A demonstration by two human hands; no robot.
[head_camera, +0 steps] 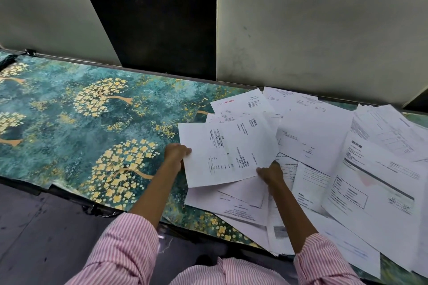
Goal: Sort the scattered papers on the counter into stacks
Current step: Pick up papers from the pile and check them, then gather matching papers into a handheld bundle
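Observation:
A white printed sheet (228, 150) is held a little above the counter, between both hands. My left hand (177, 154) pinches its left edge with the thumb on top. My right hand (271, 174) grips its lower right corner. Beneath and to the right lies a loose spread of several overlapping printed papers (324, 146), some fanned out under the held sheet. A few more sheets (236, 104) poke out behind it, one with a red heading.
The counter (81, 122) is covered in a teal cloth with gold tree patterns; its left half holds no papers. Grey wall panels (312, 18) and a dark panel stand close behind. The counter's front edge runs diagonally at lower left, with floor below.

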